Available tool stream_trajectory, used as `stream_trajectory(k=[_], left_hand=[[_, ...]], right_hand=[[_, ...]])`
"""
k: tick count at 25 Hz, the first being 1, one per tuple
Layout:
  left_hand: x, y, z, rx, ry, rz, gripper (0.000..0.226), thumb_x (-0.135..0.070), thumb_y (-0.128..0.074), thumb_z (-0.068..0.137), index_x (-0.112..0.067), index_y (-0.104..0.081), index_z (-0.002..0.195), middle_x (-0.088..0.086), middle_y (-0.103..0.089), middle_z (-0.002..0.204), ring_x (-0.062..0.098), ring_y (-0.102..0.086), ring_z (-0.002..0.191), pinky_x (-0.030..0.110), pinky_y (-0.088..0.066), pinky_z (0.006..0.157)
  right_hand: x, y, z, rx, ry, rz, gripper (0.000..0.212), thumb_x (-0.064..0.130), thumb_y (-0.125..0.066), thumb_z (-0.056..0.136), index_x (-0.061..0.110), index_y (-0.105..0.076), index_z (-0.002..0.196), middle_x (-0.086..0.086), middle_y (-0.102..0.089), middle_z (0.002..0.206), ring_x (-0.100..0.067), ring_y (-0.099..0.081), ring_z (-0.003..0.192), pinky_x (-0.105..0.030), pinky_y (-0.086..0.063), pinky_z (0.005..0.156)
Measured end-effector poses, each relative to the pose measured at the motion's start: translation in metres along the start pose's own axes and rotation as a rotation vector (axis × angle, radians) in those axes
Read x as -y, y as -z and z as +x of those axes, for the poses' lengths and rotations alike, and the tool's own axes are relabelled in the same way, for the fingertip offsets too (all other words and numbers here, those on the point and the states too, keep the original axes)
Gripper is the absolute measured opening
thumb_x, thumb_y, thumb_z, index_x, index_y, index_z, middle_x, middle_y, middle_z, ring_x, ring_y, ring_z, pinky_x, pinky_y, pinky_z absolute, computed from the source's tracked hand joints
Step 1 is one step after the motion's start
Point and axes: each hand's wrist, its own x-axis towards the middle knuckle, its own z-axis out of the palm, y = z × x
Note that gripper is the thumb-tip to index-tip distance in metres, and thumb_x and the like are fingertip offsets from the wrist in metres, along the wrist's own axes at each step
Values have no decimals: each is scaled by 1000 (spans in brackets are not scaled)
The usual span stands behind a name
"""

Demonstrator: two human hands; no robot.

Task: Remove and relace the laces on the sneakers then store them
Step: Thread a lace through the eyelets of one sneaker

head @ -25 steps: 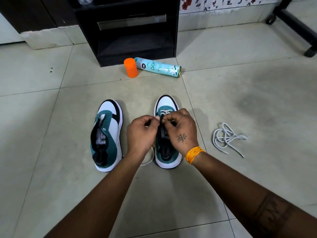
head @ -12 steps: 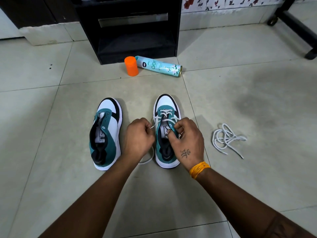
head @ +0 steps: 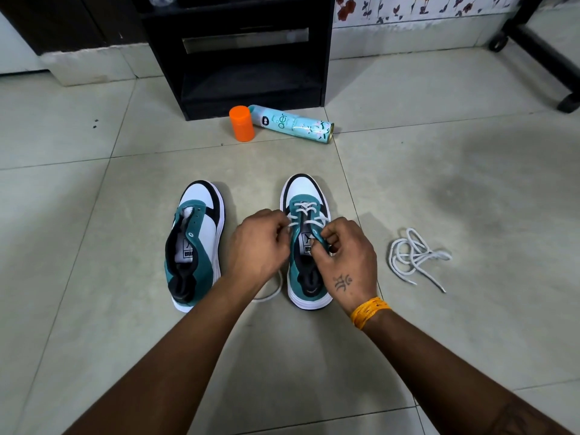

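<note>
Both hands worked at the right sneaker (head: pixel 309 246) on the tiled floor (head: pixel 439 183): the left hand (head: pixel 259 246) pinched its white lace (head: pixel 306 215), the right hand (head: pixel 348 255) gripped the eyelet edge. The unlaced left sneaker (head: pixel 196 243) stood beside. A loose lace (head: pixel 416 257) lay rightward. Beyond, an orange cap (head: pixel 241 123) and a spray can (head: pixel 293 123) lay before a black cabinet (head: pixel 251 48).

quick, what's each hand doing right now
Left hand: curled, pinching the lace at the right sneaker.
Right hand: curled, gripping that sneaker's eyelet flap.
</note>
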Motion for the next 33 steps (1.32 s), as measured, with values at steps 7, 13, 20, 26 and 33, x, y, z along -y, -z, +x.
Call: stream_trajectory(k=[7, 13, 20, 26, 33], left_hand=[[2, 12, 1, 355, 151, 351, 19, -33, -58, 93, -21, -70, 102, 5, -73, 102, 31, -68, 92, 32, -49, 72], [-3, 13, 7, 153, 68, 232, 17, -29, -56, 91, -19, -70, 94, 3, -73, 91, 30, -67, 82, 35, -54, 69], [9, 11, 0, 291, 124, 284, 17, -32, -60, 92, -22, -70, 101, 2, -75, 102, 29, -69, 93, 33, -54, 75], [4, 11, 7, 144, 45, 180, 12, -30, -61, 89, -21, -70, 89, -1, -71, 83, 28, -67, 80, 34, -54, 66], [8, 6, 5, 235, 80, 26, 15, -37, -61, 92, -25, -70, 89, -2, -72, 85, 24, -65, 81, 28, -47, 69]], right_hand=[[-4, 2, 2, -18, -27, 14, 19, 24, -74, 82, 26, -56, 87, 10, -58, 85, -6, -55, 75, -34, -51, 67], [-4, 1, 2, -18, -16, 0, 19, 24, -74, 84, 26, -55, 87, 10, -56, 85, -7, -54, 75, -34, -49, 66], [-5, 4, 2, -23, -16, 0, 18, 23, -74, 84, 25, -56, 88, 12, -56, 85, -6, -54, 75, -28, -46, 65], [-5, 4, 3, -15, -13, -9, 17, 23, -72, 85, 25, -56, 88, 12, -56, 84, -5, -54, 74, -29, -47, 65], [-6, 6, 5, -24, -14, -51, 16, 26, -72, 85, 25, -56, 87, 11, -57, 83, -8, -54, 72, -33, -48, 63]])
